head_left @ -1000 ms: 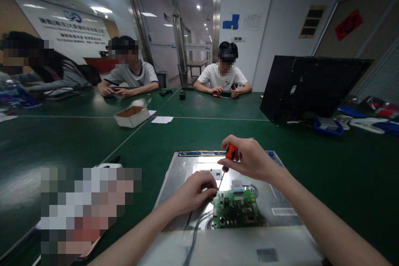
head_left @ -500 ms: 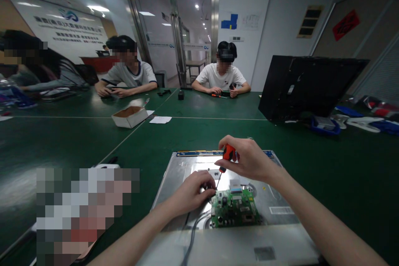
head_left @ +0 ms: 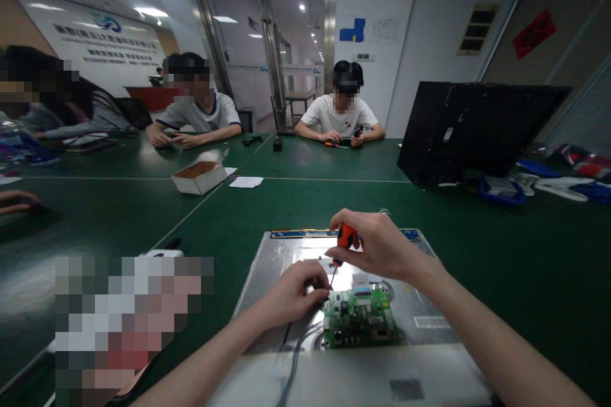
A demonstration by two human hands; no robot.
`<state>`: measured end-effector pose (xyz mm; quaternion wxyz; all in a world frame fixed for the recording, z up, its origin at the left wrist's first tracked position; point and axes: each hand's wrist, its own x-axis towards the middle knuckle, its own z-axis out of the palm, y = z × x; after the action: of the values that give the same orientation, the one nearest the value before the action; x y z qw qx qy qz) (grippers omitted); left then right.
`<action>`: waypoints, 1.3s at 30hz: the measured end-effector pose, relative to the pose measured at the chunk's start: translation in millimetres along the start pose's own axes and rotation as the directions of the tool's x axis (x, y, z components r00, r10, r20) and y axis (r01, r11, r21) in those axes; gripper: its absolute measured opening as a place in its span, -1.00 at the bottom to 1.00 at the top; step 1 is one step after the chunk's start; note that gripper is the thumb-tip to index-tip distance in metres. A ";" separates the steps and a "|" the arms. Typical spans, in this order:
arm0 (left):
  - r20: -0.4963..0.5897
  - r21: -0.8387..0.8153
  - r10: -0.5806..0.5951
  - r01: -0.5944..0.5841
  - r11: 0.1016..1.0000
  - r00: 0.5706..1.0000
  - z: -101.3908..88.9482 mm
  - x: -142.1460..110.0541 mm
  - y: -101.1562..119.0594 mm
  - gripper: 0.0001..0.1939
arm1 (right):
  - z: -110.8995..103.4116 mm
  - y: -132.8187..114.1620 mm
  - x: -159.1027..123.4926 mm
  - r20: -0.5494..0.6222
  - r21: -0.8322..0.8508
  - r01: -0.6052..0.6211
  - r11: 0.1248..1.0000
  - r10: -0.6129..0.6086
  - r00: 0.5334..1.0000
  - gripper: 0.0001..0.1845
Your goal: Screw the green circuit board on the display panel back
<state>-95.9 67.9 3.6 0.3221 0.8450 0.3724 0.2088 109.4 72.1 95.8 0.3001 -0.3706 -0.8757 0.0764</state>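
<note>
A green circuit board (head_left: 361,320) lies on the silvery back of a flat display panel (head_left: 429,286). My right hand (head_left: 377,245) is closed around the orange and black handle of a screwdriver (head_left: 345,238). Its thin shaft points down to the board's upper left corner. My left hand (head_left: 300,289) is curled beside that corner, thumb and fingertips close together near the screwdriver's tip; what they pinch, if anything, is hidden. A grey cable (head_left: 294,362) runs from the board's left side toward me.
A black monitor casing (head_left: 472,133) stands at the right, with a blue tray (head_left: 501,191) beside it. A small open white box (head_left: 198,178) and a paper slip (head_left: 246,182) lie further off. Two people sit across the green table (head_left: 305,200), another at the left.
The screwdriver handle and my right hand have shifted slightly left, while my left hand stays by the board's corner. Another person's hand has appeared at the left edge.
</note>
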 end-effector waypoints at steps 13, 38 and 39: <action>-0.006 0.003 0.014 -0.014 1.000 1.000 -1.3 -0.9 1.9 -0.93 | 4.7 -0.5 -2.0 0.043 0.055 0.061 0.997 -0.063 0.997 -0.74; -0.052 -0.039 0.068 -0.070 0.997 0.996 4.6 -4.4 -7.1 -0.84 | 10.2 -7.7 -4.1 0.095 -0.024 0.142 0.990 -0.139 0.986 -0.67; -0.052 -0.034 0.070 -0.072 0.997 0.996 4.3 -4.4 -6.8 -0.84 | 10.2 -7.9 -4.1 0.097 -0.024 0.139 0.990 -0.136 0.986 -0.66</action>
<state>-99.4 66.3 -4.7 0.3201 0.8461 0.3465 0.2481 101.0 64.6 88.4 0.2567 -0.3096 -0.9136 0.0595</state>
